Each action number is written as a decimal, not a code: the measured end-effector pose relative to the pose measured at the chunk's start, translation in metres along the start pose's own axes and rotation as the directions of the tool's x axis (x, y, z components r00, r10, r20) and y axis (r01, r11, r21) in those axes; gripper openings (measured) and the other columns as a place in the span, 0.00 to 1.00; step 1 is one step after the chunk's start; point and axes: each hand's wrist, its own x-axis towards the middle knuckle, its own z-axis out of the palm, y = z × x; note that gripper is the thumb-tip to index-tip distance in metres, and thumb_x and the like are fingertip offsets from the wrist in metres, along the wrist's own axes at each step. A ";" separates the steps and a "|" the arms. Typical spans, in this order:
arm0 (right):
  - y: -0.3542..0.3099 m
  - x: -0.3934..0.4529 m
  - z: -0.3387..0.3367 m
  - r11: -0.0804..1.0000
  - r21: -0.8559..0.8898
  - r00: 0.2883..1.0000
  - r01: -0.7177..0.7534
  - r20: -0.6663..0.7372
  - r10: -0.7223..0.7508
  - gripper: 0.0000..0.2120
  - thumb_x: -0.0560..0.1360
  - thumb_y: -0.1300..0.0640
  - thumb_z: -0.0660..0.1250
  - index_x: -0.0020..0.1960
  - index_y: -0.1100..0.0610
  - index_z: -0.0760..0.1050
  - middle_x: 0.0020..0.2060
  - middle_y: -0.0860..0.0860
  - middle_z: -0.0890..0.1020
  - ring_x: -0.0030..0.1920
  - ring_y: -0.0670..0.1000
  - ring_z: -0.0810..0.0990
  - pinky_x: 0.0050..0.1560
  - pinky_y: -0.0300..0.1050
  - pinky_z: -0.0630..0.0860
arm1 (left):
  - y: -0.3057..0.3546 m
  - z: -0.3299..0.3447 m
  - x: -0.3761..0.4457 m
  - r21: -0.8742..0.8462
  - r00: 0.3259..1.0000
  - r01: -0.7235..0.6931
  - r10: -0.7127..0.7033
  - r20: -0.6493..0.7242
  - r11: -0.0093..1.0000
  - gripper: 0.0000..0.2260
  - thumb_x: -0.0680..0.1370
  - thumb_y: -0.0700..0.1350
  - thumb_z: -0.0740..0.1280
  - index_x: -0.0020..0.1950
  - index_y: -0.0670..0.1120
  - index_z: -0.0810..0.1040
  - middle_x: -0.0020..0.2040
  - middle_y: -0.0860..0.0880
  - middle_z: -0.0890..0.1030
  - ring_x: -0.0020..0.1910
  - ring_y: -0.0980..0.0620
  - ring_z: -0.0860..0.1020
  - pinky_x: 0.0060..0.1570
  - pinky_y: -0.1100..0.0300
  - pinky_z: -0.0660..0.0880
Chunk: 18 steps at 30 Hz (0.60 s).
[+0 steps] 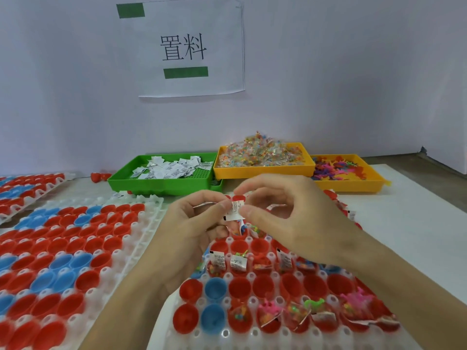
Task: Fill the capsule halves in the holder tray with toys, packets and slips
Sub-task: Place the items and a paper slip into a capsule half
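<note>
Both hands, the left hand [199, 218] and right hand [283, 213], crowd the holder tray's [227, 334] far middle. 3 bins line the desk's far edge: green bin [161, 184], yellow bin [262, 170], second yellow bin [353, 184]. Bare desk [417, 198] lies along the right edge.

Table [417, 210]: white top
Front: 3 white holder trays [141, 236] — side by side
Back: green bin [161, 184], 2 yellow bins [262, 170] (one row)

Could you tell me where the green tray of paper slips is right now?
In the head view, the green tray sits at the back against the wall, left of the two yellow trays.
</note>
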 end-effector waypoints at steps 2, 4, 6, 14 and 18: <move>0.000 0.001 0.005 0.999 -0.022 0.998 -0.042 -0.039 0.042 0.07 0.74 0.46 0.73 0.51 0.46 0.81 0.38 0.43 0.85 0.41 0.44 0.84 0.42 0.36 0.79 | 0.001 0.001 -0.001 0.003 1.000 -0.016 0.016 -0.006 1.000 0.06 0.69 0.40 0.71 0.43 0.40 0.81 0.36 0.42 0.80 0.32 0.50 0.79 0.34 0.64 0.77; -0.001 0.003 0.010 0.999 0.008 0.994 -0.052 -0.093 0.053 0.02 0.75 0.49 0.73 0.45 0.47 0.82 0.36 0.43 0.85 0.39 0.43 0.83 0.41 0.35 0.79 | 0.000 0.002 -0.001 0.020 1.000 -0.029 0.029 -0.003 0.999 0.05 0.68 0.41 0.72 0.42 0.41 0.82 0.37 0.42 0.80 0.33 0.51 0.79 0.34 0.64 0.78; -0.001 0.003 0.012 0.998 0.034 0.985 -0.051 -0.161 0.056 0.04 0.76 0.53 0.72 0.42 0.49 0.83 0.35 0.43 0.84 0.38 0.43 0.83 0.40 0.35 0.79 | 0.000 0.002 -0.001 0.049 0.999 -0.041 0.041 0.008 0.998 0.05 0.67 0.43 0.73 0.40 0.43 0.83 0.36 0.43 0.81 0.34 0.51 0.79 0.34 0.64 0.78; -0.003 0.003 0.009 0.996 0.061 0.992 -0.069 -0.103 0.075 0.04 0.76 0.57 0.72 0.45 0.49 0.83 0.36 0.44 0.86 0.35 0.44 0.84 0.39 0.35 0.79 | 0.004 -0.007 0.001 0.143 0.974 -0.161 0.181 -0.138 0.977 0.01 0.77 0.41 0.69 0.48 0.46 0.80 0.43 0.43 0.84 0.35 0.48 0.80 0.35 0.58 0.77; -0.011 -0.004 0.005 1.000 -0.012 0.974 0.000 0.226 0.003 0.06 0.75 0.59 0.73 0.45 0.48 0.84 0.38 0.42 0.85 0.38 0.42 0.84 0.39 0.34 0.78 | 0.006 -0.019 0.005 0.129 0.908 -0.172 0.208 -0.363 0.977 0.06 0.79 0.36 0.65 0.49 0.46 0.78 0.42 0.45 0.84 0.33 0.50 0.79 0.34 0.59 0.74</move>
